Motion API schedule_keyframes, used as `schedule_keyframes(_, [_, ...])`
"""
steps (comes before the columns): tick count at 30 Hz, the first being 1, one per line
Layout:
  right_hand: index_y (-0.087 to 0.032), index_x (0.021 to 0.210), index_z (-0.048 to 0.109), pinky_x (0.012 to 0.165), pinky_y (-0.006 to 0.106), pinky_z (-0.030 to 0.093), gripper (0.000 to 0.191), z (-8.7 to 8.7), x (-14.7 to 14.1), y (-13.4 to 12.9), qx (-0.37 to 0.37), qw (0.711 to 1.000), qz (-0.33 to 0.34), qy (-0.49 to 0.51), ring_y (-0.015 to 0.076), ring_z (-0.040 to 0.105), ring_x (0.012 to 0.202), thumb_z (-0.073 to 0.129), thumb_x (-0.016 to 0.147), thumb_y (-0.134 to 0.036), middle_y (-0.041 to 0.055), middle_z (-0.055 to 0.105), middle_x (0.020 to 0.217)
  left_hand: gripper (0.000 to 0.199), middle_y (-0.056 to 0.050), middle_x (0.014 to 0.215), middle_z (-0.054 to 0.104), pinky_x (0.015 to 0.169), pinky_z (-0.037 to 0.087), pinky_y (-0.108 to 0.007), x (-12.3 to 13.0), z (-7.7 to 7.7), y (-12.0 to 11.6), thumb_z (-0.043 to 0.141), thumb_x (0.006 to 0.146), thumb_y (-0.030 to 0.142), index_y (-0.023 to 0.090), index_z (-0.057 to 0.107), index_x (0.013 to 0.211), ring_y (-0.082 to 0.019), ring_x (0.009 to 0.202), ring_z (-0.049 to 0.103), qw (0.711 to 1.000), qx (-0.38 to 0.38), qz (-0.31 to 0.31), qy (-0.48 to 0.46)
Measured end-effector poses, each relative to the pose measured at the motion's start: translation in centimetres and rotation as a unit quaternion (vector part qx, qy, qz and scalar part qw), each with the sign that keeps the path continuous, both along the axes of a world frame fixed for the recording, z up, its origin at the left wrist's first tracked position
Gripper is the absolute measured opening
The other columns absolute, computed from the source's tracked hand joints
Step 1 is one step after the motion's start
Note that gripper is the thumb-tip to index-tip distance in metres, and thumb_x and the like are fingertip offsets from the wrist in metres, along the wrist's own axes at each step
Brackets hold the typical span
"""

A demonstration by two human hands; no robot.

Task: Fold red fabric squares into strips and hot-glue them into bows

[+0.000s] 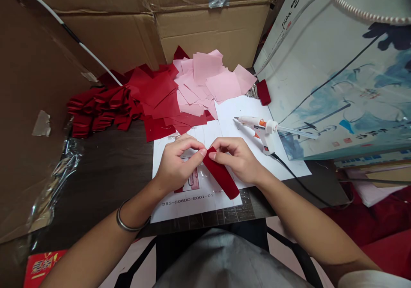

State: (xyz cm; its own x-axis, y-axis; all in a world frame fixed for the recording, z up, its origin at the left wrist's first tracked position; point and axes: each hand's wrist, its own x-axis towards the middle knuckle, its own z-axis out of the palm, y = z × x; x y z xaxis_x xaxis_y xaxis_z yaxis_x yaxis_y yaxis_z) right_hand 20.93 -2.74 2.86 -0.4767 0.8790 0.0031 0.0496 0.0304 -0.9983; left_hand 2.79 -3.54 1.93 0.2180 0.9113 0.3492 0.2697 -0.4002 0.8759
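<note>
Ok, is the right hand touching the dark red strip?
Touching. The head view shows the right hand with its fingers pressed onto the upper end of the dark red strip, pinching it, with no gap between them.

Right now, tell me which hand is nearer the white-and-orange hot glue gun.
The right hand is nearer, lying below and left of the white-and-orange hot glue gun, not touching it. The left hand is farther away, beyond the right hand.

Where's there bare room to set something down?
Dark tabletop lies left of the white paper, below the red pieces, beside the cardboard. More paper shows between the pink squares and glue gun. Crowded where pieces pile beyond your left hand and right hand.
</note>
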Motion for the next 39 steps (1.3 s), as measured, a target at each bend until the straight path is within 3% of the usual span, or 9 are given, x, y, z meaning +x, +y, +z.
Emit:
schedule_keyframes(7, [-0.017,0.068,0.056,0.053,0.025,0.028,0.017,-0.1,0.2,0.1,-0.04,0.999,0.013,0.035,0.009,0.037,0.055,0.059,0.083,-0.024,-0.0054,0.045,0.059,0.012,-0.003,0.075,0.067,0.066,0.047,-0.029,0.0,0.0,0.0,0.063,0.085,0.025,0.018,0.068,0.077,-0.017,0.072,0.06,0.99,-0.13,-0.025,-0.057])
schedule_keyframes(16, [-0.016,0.066,0.057,0.051,0.023,0.028,0.017,-0.1,0.3,0.4,-0.083,0.993,0.03,0.073,0.0078,0.038,0.052,0.061,0.081,-0.022,-0.0057,0.047,0.056,0.014,-0.001,0.069,0.065,0.06,0.046,-0.026,0.2,0.4,-0.1,0.063,0.083,0.024,0.017,0.068,0.073,-0.014,0.063,0.057,0.982,-0.164,-0.034,-0.093])
schedule_keyframes(25, [-0.016,0.064,0.058,0.052,0.024,0.031,0.015,-0.1,0.4,0.5,-0.107,0.991,0.026,0.082,0.0088,0.042,0.052,0.062,0.077,-0.023,-0.0049,0.05,0.056,0.012,-0.001,0.068,0.064,0.063,0.046,-0.027,0.2,0.1,-0.1,0.063,0.082,0.021,0.017,0.066,0.071,-0.015,0.065,0.058,0.985,-0.141,0.003,-0.098])
schedule_keyframes(30, [-0.016,0.065,0.059,0.052,0.024,0.032,0.013,0.0,0.5,0.5,-0.117,0.989,0.024,0.089,0.0089,0.044,0.052,0.062,0.076,-0.022,-0.0041,0.052,0.057,0.016,-0.001,0.07,0.056,0.061,0.043,-0.026,-0.1,-0.6,0.2,0.052,0.09,0.024,0.018,0.057,0.076,-0.014,0.066,0.053,0.992,-0.109,0.011,-0.059])
schedule_keyframes(35, [-0.015,0.065,0.058,0.052,0.023,0.032,0.014,0.0,0.6,0.5,-0.111,0.99,0.027,0.079,0.0084,0.042,0.053,0.062,0.077,-0.023,-0.0042,0.051,0.057,0.034,0.001,0.061,0.043,0.052,0.035,-0.026,0.1,-0.7,0.0,0.041,0.097,0.031,0.019,0.042,0.065,-0.013,0.056,0.042,0.994,-0.11,-0.011,0.0])
schedule_keyframes(39, [-0.016,0.066,0.058,0.051,0.023,0.03,0.015,0.0,0.6,0.5,-0.09,0.993,0.035,0.065,0.0082,0.04,0.052,0.06,0.079,-0.023,-0.0048,0.05,0.057,0.032,0.0,0.063,0.05,0.057,0.038,-0.027,-0.1,0.1,-0.2,0.042,0.096,0.031,0.018,0.053,0.069,-0.013,0.058,0.045,0.991,-0.109,-0.078,0.017])
